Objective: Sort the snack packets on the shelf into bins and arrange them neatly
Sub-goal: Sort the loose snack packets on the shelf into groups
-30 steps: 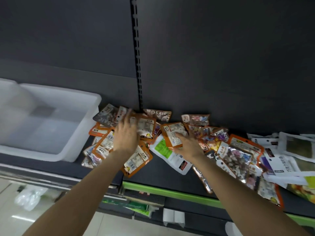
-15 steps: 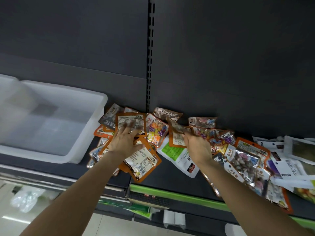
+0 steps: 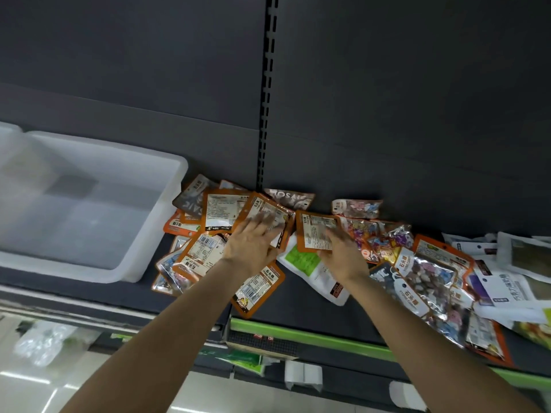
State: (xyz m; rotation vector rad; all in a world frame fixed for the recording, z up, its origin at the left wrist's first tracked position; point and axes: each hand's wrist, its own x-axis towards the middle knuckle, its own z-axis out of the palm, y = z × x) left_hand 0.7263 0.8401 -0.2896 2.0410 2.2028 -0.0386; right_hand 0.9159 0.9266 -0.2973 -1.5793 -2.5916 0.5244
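I have both hands in the heap of snack packets on the shelf [image 3: 185, 296]. My left hand [image 3: 253, 248] lies with fingers spread and roughly straight on an orange-edged packet [image 3: 265, 216] that tilts up toward the back panel. My right hand [image 3: 343, 254] pinches the lower edge of a second orange packet [image 3: 316, 231], thumb beneath it as far as I can tell, though blur hides the fingertips. The white bin [image 3: 167, 204] stands to the left, its near wall just beside the heap and nothing visible inside. Both packets lie with their long axis running away from me. I judge the left hand nearer the bin, so its packet should travel first, leftward over the rim
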